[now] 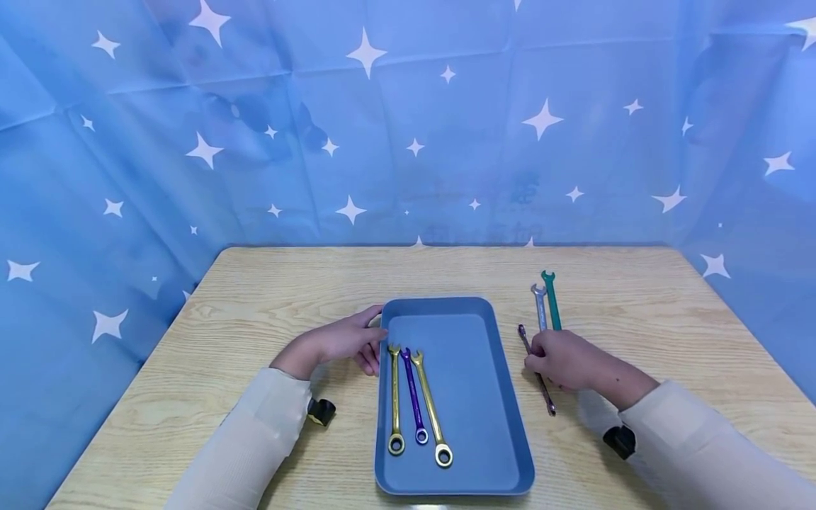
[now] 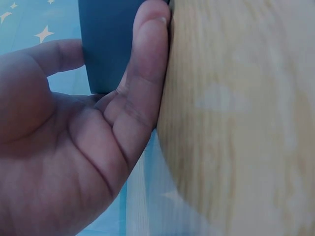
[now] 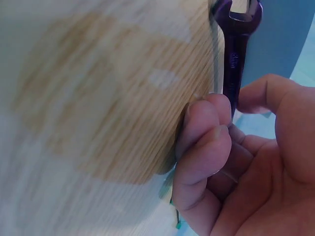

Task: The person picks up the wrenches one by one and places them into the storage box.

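Fingers of the right hand pinch the dark wrench, which could knock the tray if it twists.

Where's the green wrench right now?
In the head view, the green wrench lies on the table right of the tray, beside the silver wrench, partly covered by the right hand.

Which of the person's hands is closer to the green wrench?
Right. In the head view, the right hand hides the near part of the green wrench; the left hand is across the blue tray, gripping its left side.
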Tool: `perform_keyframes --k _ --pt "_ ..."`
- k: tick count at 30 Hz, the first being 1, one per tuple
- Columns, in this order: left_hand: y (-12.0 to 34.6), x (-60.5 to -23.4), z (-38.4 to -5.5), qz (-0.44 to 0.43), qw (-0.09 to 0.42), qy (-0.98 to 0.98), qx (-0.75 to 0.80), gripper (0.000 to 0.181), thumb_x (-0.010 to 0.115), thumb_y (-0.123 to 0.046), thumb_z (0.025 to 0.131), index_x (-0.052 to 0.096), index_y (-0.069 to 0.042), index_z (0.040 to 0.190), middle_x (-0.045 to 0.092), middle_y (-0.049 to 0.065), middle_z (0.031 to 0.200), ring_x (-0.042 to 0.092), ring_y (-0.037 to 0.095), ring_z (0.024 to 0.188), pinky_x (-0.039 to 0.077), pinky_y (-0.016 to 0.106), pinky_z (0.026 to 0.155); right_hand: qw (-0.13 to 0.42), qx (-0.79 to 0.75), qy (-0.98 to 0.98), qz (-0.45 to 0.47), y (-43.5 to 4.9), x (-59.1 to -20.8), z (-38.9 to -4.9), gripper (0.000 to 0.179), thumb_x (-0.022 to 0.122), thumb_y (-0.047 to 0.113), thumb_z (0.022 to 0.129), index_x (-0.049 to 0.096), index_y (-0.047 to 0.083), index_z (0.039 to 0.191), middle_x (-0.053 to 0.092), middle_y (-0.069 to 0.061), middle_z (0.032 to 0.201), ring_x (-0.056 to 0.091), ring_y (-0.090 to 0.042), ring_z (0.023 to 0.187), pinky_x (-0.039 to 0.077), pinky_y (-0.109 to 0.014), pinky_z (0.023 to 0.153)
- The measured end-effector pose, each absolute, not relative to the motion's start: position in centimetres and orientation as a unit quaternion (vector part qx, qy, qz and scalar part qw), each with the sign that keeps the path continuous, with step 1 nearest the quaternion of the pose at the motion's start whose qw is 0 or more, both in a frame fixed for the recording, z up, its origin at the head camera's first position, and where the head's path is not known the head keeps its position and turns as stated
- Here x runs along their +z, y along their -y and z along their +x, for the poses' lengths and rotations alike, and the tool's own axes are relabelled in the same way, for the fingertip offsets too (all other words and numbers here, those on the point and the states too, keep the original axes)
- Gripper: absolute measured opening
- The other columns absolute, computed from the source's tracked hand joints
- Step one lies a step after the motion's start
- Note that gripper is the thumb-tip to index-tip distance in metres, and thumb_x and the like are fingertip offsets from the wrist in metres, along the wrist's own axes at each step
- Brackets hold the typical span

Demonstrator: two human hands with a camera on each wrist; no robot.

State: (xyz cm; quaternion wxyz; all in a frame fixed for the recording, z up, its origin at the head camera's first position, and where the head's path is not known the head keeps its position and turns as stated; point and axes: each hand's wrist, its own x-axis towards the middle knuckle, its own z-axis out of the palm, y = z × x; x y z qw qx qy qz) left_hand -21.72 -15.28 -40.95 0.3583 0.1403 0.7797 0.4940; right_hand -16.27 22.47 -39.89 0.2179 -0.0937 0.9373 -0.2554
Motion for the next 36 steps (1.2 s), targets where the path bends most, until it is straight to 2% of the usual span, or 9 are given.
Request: perform_keyframes --k 5,12,18,26,36 --pt "15.28 -40.98 -21.72 0.139 0.359 -0.780 0.494 0.069 0.042 -0.026 0.108 0.000 -0.027 0.162 0.069 0.017 0.081 0.070 0.024 0.069 0.063 0.040 0.072 0.217 -0.255 -0.938 -0.093 -22.48 -39.89 -16.26 0.032 0.051 0.013 0.099 0.049 0.011 0.068 0.041 0.003 0.051 0.037 -0.009 0.041 0.035 -0.023 0.041" --pt "15.29 -41.04 -21.76 0.141 0.361 -0.778 0.494 0.069 0.041 -0.026 0.108 -0.001 -0.027 0.162 0.068 0.016 0.082 0.070 0.024 0.069 0.063 0.040 0.072 0.216 -0.253 -0.939 -0.092 -22.45 -39.87 -16.26 0.033 0.051 0.013 0.100 0.050 0.011 0.068 0.042 0.003 0.051 0.038 -0.009 0.040 0.035 -0.022 0.040" --pt "15.29 -41.00 -21.81 0.140 0.362 -0.779 0.493 0.069 0.041 -0.026 0.108 -0.001 -0.027 0.162 0.068 0.016 0.081 0.070 0.024 0.069 0.063 0.040 0.072 0.229 -0.269 -0.931 -0.092 -22.53 -39.92 -16.35 0.039 0.050 0.017 0.104 0.047 0.012 0.065 0.037 0.004 0.049 0.033 -0.009 0.039 0.032 -0.021 0.040" --pt "15.29 -40.92 -21.76 0.134 0.362 -0.780 0.492 0.070 0.042 -0.026 0.108 -0.002 -0.027 0.162 0.066 0.017 0.083 0.070 0.025 0.070 0.063 0.040 0.072 0.228 -0.258 -0.935 -0.092 -22.54 -40.08 -16.50 0.037 0.049 0.018 0.105 0.051 0.010 0.069 0.042 0.003 0.049 0.037 -0.010 0.039 0.036 -0.023 0.039" --pt "15.24 -41.04 -21.79 0.134 0.361 -0.781 0.491 0.069 0.042 -0.027 0.107 0.000 -0.028 0.162 0.067 0.017 0.083 0.070 0.025 0.071 0.063 0.040 0.072 0.225 -0.248 -0.938 -0.089 -22.57 -40.06 -16.46 0.038 0.048 0.018 0.105 0.052 0.010 0.068 0.042 0.003 0.049 0.036 -0.009 0.039 0.035 -0.023 0.040"
